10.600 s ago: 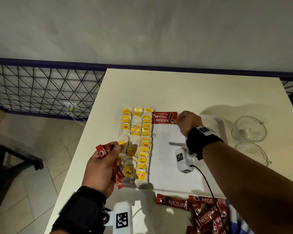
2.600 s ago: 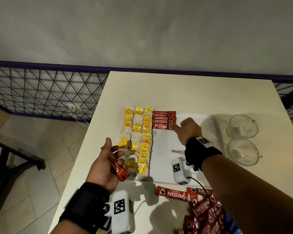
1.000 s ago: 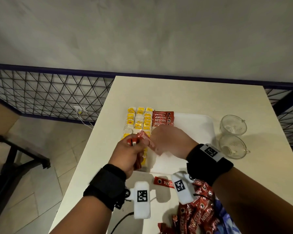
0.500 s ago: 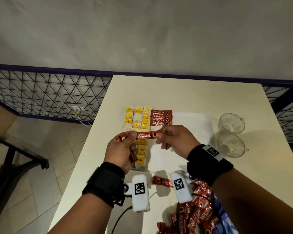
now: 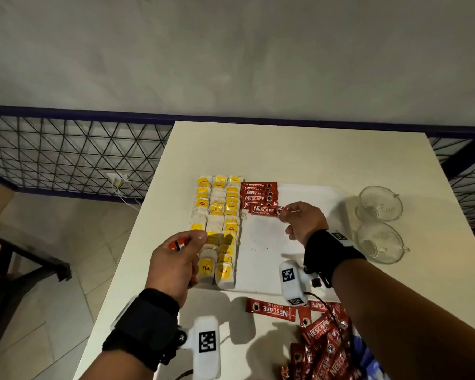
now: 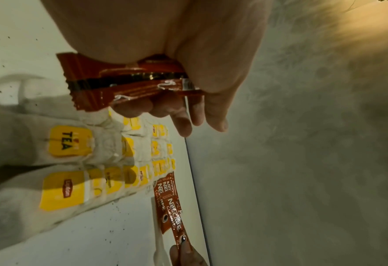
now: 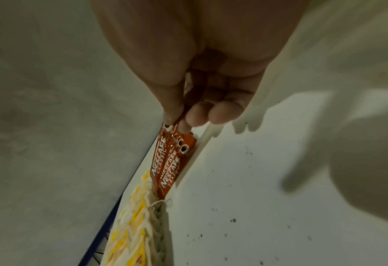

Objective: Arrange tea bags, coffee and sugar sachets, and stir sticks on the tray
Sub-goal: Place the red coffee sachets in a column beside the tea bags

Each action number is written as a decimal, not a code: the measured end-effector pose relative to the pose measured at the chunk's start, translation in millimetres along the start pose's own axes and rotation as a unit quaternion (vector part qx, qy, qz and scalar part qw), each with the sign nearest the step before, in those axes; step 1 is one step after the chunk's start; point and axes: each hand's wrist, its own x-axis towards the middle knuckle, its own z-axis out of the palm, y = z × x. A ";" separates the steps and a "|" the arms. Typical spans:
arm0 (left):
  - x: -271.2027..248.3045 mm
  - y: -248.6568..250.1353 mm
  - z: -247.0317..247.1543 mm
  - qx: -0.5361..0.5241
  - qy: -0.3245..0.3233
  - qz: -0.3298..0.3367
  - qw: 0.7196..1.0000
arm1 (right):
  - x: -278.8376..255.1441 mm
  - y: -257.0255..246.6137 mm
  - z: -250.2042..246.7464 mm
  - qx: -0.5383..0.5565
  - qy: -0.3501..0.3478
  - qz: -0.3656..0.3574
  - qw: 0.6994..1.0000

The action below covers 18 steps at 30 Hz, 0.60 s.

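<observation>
right hand [image 5: 303, 221] pinches one coffee sachet [image 5: 264, 210] by its end, just below the sachet row [image 5: 258, 193] at the tray's [image 5: 307, 198] far edge; left hand [image 5: 173, 263] clutches spare sachets [image 6: 129, 81] above the tea bags [image 5: 217, 223] along the left edge.

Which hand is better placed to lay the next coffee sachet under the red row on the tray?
The right hand: it already pinches a coffee sachet just below the red row. The left hand grips spare sachets over the tea bags.

Glossy red foil coffee sachets [image 5: 259, 193], soft papery tea bags [image 5: 219, 215], a smooth matt white plastic tray [image 5: 263, 259], clear glass cups [image 5: 379, 204].
</observation>
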 end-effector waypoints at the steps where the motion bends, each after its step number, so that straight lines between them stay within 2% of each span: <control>1: 1.5 -0.7 -2.6 0.002 0.001 -0.002 1.000 | 3.9 0.5 3.0 -0.011 -0.001 0.011 1.000; 7: 7.1 -5.1 -13.3 0.014 0.005 -0.002 1.000 | 18.8 2.9 19.6 -0.059 -0.017 0.031 0.998; 10: 8.2 -6.7 -15.9 0.020 0.002 -0.004 1.000 | 25.8 3.8 23.7 -0.101 0.007 0.023 0.995; 14: 11.2 -9.3 -18.1 0.027 0.004 -0.011 1.000 | 28.6 0.9 24.5 -0.223 0.050 -0.008 0.973; 18: 13.5 -12.3 -18.7 0.025 0.006 -0.015 1.000 | 26.8 -2.9 24.7 -0.255 0.058 -0.016 0.965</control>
